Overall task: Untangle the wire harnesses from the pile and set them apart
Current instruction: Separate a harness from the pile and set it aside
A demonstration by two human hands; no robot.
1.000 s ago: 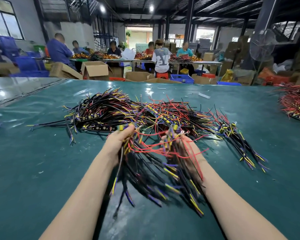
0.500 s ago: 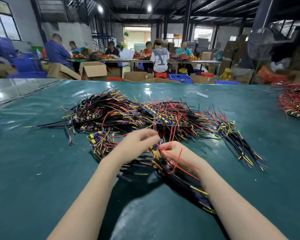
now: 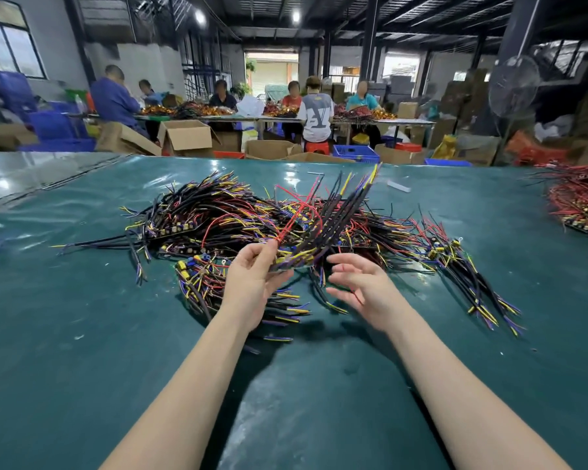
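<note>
Left hand point(image 3: 252, 279) pinches harness point(image 3: 333, 215) at near end. Long axis tilted, wire tips pointing up, away, rightward above pile point(image 3: 211, 218). Right hand point(image 3: 364, 286) loosely spread, gripping nothing, just beside.

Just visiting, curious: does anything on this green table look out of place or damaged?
Nothing looks broken. The wire harness pile is a tangle, as the job expects. Only a small white strip lies alone on the green table beyond it.
</note>
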